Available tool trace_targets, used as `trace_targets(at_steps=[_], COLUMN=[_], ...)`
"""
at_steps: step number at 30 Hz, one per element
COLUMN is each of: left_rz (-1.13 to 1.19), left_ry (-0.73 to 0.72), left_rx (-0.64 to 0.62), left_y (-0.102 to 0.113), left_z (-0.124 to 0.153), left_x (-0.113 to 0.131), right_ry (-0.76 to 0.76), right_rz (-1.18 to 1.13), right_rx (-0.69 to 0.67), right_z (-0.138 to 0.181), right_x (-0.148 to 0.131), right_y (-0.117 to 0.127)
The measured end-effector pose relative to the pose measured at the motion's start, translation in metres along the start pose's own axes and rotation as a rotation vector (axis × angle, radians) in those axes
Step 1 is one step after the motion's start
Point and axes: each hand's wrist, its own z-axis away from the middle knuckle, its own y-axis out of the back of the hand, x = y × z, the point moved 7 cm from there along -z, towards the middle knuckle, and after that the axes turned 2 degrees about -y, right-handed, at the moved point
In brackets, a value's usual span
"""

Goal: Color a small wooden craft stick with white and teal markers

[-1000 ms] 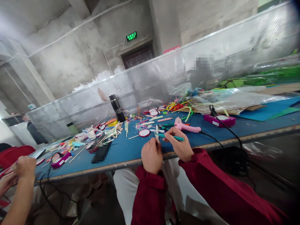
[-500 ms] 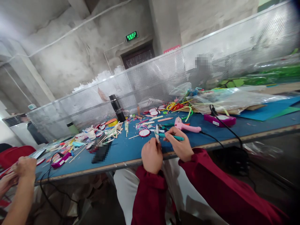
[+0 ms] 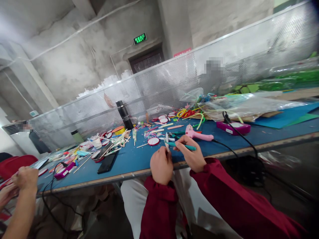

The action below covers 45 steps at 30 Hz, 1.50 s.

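My left hand (image 3: 161, 165) is closed in a pinch on a small pale craft stick (image 3: 166, 141) held upright over the front edge of the blue table (image 3: 129, 159). My right hand (image 3: 190, 153) grips a teal pen (image 3: 183, 145), its tip pointing left at the stick. Both hands sit close together just above the table edge, in dark red sleeves. A red-rimmed white disc (image 3: 153, 141) lies just beyond my left hand, and a pink glue gun (image 3: 198, 134) lies just beyond my right.
Sticks, discs and coloured scraps litter the table. A black flask (image 3: 124, 114) stands at the back, a black phone (image 3: 107, 162) lies left, a magenta box (image 3: 233, 127) with a black cable sits right, near plastic bags (image 3: 239, 104). Another person's hands (image 3: 17, 182) work at far left. A perforated metal screen (image 3: 174, 76) backs the table.
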Motion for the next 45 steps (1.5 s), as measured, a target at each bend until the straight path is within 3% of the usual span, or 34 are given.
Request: trace_targets(at_steps=[31,45], left_rz=[-0.004,-0.009], left_ry=[0.026,0.002], left_rx=[-0.007,0.019], left_y=[-0.0031,-0.0014], left_z=[-0.0005,0.0005], left_x=[-0.0025,-0.0006], right_ry=[0.026,0.046], right_rz=[0.096,0.053], right_rx=[0.069,-0.008], right_z=[-0.0007,0.0004], right_x=[-0.0029,-0.0016], right_y=[0.0029,-0.0014])
